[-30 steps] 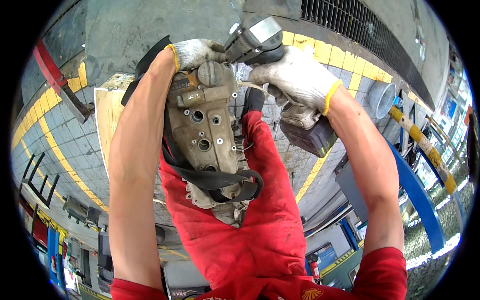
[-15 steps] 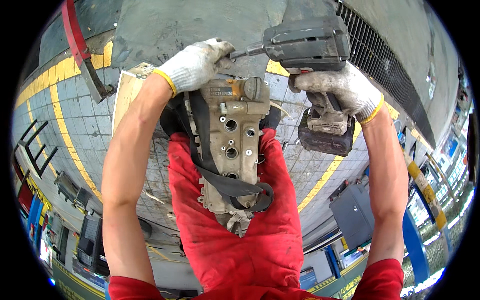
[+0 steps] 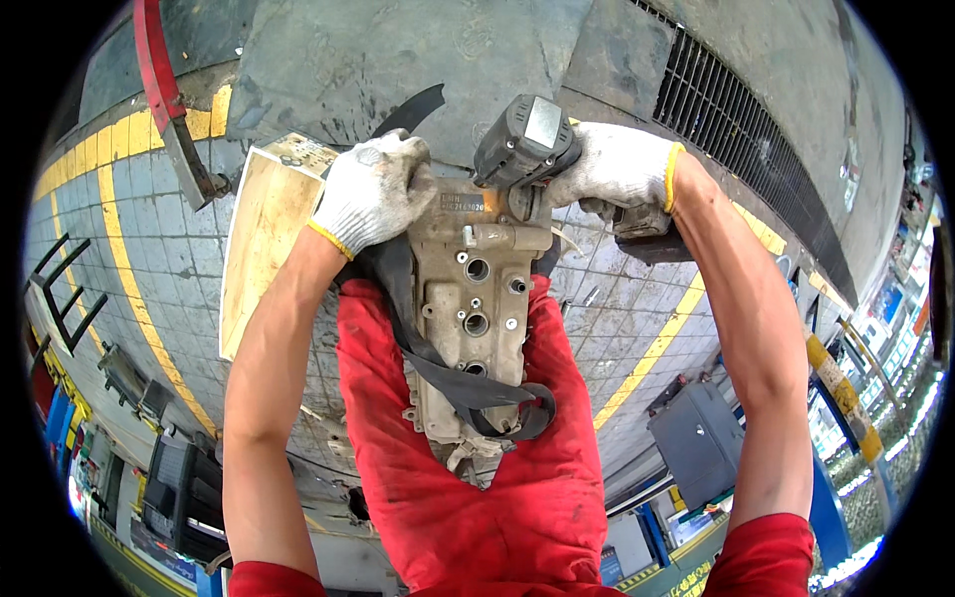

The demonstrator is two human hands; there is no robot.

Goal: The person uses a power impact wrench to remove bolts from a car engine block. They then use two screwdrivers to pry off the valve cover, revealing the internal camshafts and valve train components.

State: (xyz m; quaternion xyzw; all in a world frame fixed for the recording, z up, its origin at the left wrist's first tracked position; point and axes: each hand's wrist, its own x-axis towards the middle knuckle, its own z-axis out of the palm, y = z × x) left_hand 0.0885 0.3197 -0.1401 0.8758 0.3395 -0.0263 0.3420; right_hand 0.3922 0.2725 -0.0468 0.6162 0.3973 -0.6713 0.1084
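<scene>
A worn cordless impact wrench point(image 3: 527, 139) is gripped in my gloved right hand point(image 3: 619, 167). Its body now points down past the far end of an engine point(image 3: 476, 289), and its tip is hidden. The beige engine lies between my red-trousered legs, with several round holes along its cover. My gloved left hand point(image 3: 378, 187) is closed at the engine's far left corner, around a black strap point(image 3: 403, 284). One strap end sticks up beyond the knuckles; the rest runs down the engine's left side and loops across its near end.
A wooden box point(image 3: 261, 234) stands left of the engine. Beyond it is a red and grey metal arm point(image 3: 164, 85). A floor grate point(image 3: 736, 119) runs at the far right. Black racks point(image 3: 65, 298) and a grey cabinet point(image 3: 696, 438) stand to the sides.
The impact wrench has swung from pointing left to pointing down and come closer to the engine. My left hand has moved slightly nearer, and a strap end now shows beyond it.
</scene>
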